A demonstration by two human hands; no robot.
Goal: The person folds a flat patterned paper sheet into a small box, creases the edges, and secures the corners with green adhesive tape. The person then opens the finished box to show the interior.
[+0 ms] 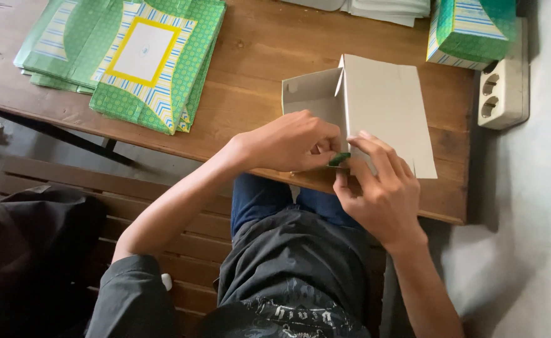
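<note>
Grey card shows on the inside of a half-folded box (375, 103) that lies on the wooden bench (256, 56), near its front edge. One wide flap (391, 112) lies flat toward the right; a shorter wall (310, 91) stands up on the left, meeting it along a raised fold. A small green tab (339, 159) of the box's printed outer side peeks out at the near edge, between the two hands.

Left hand (291, 143) rests knuckles-up on the box's near left corner, its fingers curled together and pinching at the green tab. Right hand (382, 188) comes from below, its fingers pressed together and laid on the near edge of the wide flap, thumb just beside the tab; it touches the card and clamps that edge.

At the far left of the bench lies a stack of flat box blanks (131, 56), green with a yellow-framed white panel. A folded green box (472, 28) stands at the far right corner, next to a white socket strip (504, 81) against the grey wall. Under the bench are the person's jeans and dark shirt, and a slatted wooden seat (163, 206).
</note>
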